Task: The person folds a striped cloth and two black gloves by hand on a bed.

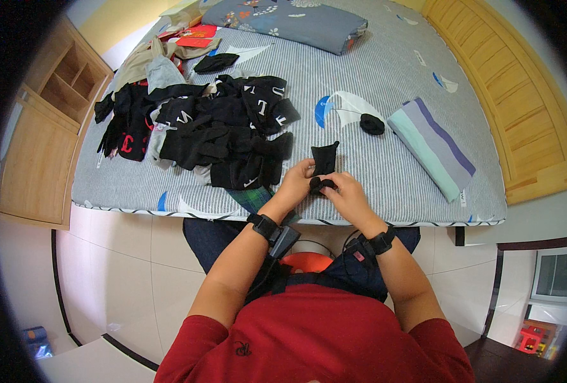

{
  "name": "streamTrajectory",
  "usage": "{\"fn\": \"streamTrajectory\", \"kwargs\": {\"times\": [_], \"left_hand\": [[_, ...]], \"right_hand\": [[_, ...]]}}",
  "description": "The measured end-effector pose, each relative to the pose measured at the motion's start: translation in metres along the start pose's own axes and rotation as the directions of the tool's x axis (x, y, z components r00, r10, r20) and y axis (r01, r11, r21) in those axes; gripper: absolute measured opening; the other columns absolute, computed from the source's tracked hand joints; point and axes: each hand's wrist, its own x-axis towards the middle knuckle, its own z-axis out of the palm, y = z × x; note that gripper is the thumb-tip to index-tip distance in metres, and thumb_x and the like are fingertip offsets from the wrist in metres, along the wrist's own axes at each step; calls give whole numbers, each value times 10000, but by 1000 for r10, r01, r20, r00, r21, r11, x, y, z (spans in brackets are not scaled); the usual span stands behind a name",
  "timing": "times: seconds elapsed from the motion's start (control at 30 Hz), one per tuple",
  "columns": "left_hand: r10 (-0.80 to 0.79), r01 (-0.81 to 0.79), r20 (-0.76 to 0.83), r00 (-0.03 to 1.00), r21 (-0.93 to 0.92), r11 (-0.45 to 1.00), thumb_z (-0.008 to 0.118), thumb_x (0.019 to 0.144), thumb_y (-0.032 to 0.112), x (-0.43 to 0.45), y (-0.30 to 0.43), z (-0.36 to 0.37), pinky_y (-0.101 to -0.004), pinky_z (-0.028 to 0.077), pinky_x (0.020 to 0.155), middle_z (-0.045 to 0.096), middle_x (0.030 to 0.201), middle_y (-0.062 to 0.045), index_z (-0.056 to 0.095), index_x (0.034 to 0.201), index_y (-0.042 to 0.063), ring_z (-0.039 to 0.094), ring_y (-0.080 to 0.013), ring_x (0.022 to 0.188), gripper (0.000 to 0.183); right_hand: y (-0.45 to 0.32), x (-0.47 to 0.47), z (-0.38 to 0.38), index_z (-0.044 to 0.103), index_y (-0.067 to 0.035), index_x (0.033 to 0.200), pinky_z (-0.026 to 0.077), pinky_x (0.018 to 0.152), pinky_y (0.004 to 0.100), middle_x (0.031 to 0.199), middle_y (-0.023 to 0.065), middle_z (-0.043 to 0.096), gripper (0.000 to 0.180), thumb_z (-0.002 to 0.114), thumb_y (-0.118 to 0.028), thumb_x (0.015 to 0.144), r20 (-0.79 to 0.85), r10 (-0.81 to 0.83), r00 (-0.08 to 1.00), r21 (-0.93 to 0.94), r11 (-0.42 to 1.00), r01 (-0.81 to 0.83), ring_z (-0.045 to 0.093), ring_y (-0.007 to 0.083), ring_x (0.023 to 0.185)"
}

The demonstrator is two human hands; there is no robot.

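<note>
My left hand [303, 175] and my right hand [344, 191] meet at the near edge of the bed, both on a black sock [324, 159]. Its flat part lies away from me on the striped sheet, and its near end is bunched between my fingers. My left fingers hold the left side, while my right thumb and fingertips pinch the bunched end. Farther off to the right sits a balled-up black sock [372, 124], apart from my hands. To the left spreads a heap of mostly black clothes [216, 129], some pieces with white letters.
A folded striped cloth [432, 148] lies at the right. At the back are a rolled floral quilt [288, 24] and a black bundle [216, 62]. Beige clothing [137, 64] is at the far left. Green plaid cloth [250, 197] pokes out near my left forearm. A wooden headboard [504, 95] borders the right.
</note>
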Motion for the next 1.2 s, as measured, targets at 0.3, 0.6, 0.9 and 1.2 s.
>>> {"fn": "streamTrajectory", "kwargs": {"times": [0.3, 0.6, 0.9, 1.2], "left_hand": [[-113, 128, 70, 991, -259, 957, 550, 941, 177, -5, 1, -11, -200, 442, 729, 621, 1005, -17, 553, 1189, -9, 552, -70, 847, 310], [11, -10, 19, 1000, -70, 997, 632, 887, 69, 1, -15, -12, -229, 483, 784, 633, 1037, -53, 516, 1203, -44, 588, -94, 919, 354], [41, -44, 31, 999, 76, 996, 621, 871, 2, -8, -3, -3, -250, 479, 825, 638, 1070, -45, 533, 1254, -11, 583, -95, 930, 393], [77, -79, 27, 997, 95, 992, 611, 879, 2, -13, 3, -1, -258, 482, 837, 633, 1084, -57, 536, 1257, -28, 582, -105, 950, 386]], "right_hand": [[2, 9, 4, 581, 15, 991, 487, 711, 448, 887, 239, 627, 275, 670, -164, 802, -70, 279, 958, 18, 960, -278, 611, 417, 818], [1, 10, 1, 514, -7, 1058, 471, 670, 363, 905, 155, 548, 325, 667, -93, 784, -57, 203, 978, 156, 969, -192, 576, 287, 755], [-8, 39, -25, 594, -27, 1049, 387, 927, 419, 1105, 124, 587, 292, 647, -118, 777, -99, -214, 972, -335, 927, 170, 492, 329, 1106], [-7, 38, -24, 600, -54, 1006, 372, 864, 422, 938, 105, 545, 275, 661, -155, 758, -47, -151, 987, -428, 896, 117, 502, 303, 972]]}}
